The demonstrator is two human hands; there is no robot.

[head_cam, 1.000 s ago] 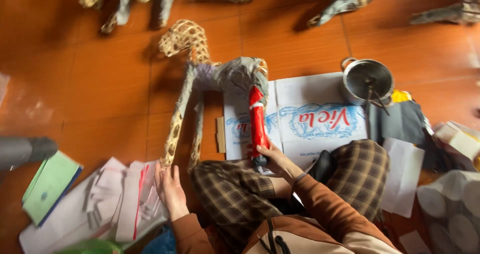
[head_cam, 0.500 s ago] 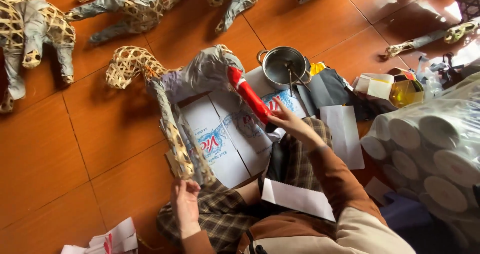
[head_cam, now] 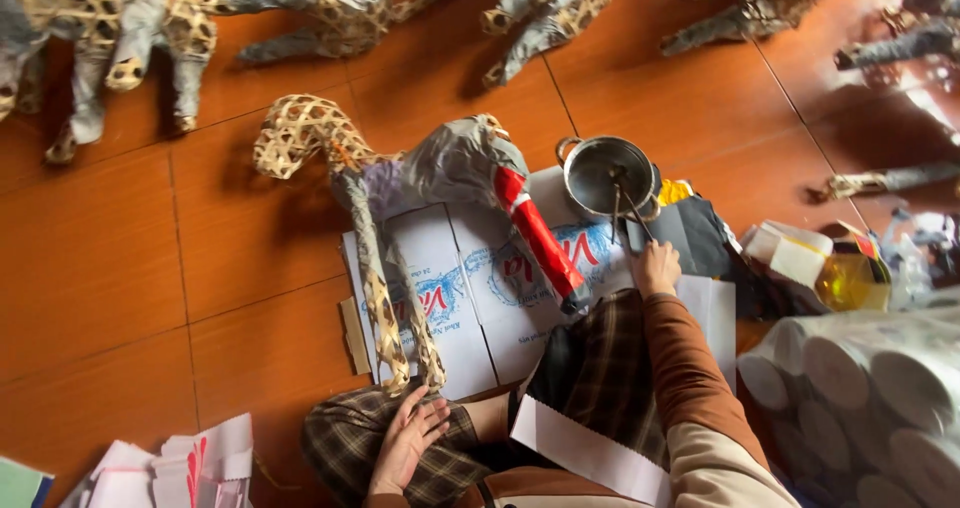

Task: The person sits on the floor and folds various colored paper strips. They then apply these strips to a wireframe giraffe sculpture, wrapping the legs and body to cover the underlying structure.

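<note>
Your left hand [head_cam: 408, 438] rests open and empty on your knee, lower centre of the frame, just below the legs of the woven animal frame [head_cam: 375, 203]. That frame lies on flattened cardboard [head_cam: 450, 278] at centre, with a red tube [head_cam: 535, 233] propped against its paper-covered body. Your right hand [head_cam: 655, 266] grips the brush handle [head_cam: 628, 208] standing in the metal pot [head_cam: 608, 173], right of centre. Risk: levering the handle could tip the pot onto the cardboard.
</note>
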